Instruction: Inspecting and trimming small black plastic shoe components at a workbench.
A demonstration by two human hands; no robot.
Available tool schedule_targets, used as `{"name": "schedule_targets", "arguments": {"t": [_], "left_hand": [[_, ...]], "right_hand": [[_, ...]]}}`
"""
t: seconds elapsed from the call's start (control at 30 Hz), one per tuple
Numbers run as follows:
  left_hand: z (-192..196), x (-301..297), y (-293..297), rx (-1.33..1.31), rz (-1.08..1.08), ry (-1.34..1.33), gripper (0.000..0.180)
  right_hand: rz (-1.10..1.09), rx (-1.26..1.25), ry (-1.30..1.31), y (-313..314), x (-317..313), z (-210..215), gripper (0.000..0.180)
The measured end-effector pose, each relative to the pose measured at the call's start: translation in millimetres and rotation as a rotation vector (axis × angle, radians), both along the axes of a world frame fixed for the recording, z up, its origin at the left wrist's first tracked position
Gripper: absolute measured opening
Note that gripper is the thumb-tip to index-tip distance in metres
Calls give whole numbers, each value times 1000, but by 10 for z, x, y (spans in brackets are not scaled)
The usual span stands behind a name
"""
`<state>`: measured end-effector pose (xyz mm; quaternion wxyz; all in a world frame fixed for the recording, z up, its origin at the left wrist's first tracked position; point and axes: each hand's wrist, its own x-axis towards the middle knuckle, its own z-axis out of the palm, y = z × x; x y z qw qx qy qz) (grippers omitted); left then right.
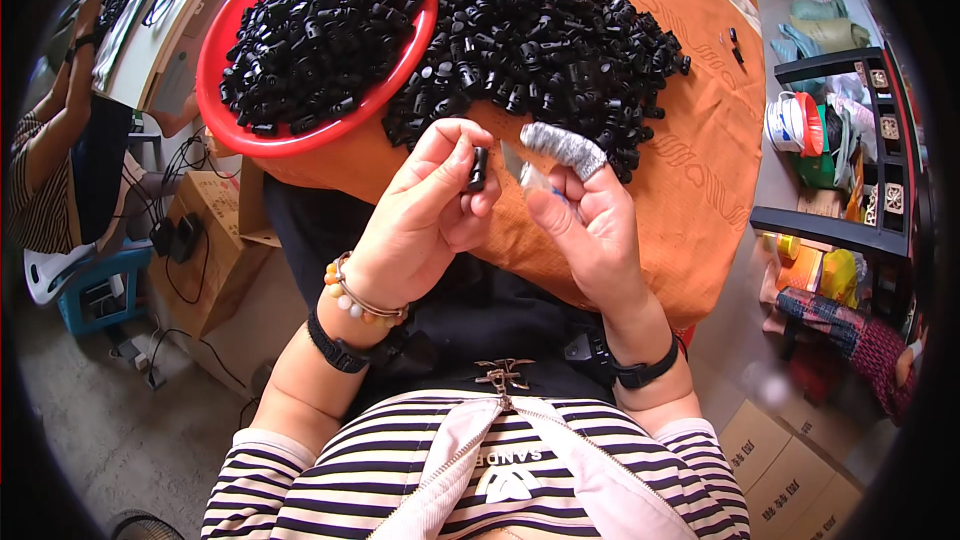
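Between the thumb and fingers of my left hand (415, 205) is a small black cylindrical plastic part (479, 169), held upright. Close to its right, my right hand (603, 240) is closed in a pinch, its index finger wrapped in a grey cloth finger cover (565, 147) and its thumb tip in whitish wrapping. A thin, pale, blade-like piece (512, 158) sticks out of that pinch toward the black part; its exact kind is hard to make out. Both hands are over the near edge of the table, just in front of a big heap of similar black parts (540, 35).
A red basin (428, 50) full of black parts stands at the far left on the orange tablecloth (690, 170). A few loose pieces (737, 46) lie at the far right. Black shelving (830, 218) and cardboard boxes (790, 470) are on the right. Another person (45, 160) sits at the left.
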<state>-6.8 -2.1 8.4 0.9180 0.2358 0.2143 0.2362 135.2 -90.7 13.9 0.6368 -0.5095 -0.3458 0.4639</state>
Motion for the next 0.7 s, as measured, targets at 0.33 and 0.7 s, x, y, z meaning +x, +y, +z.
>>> {"name": "schedule_targets", "arguments": {"t": [0.33, 0.7], "left_hand": [[-23, -5, -8, -65, -19, -36, 12], [13, -3, -10, -60, -22, -6, 12]], "right_hand": [[194, -52, -35, -31, -58, 193, 37], [192, -46, -47, -39, -60, 207, 34]]}}
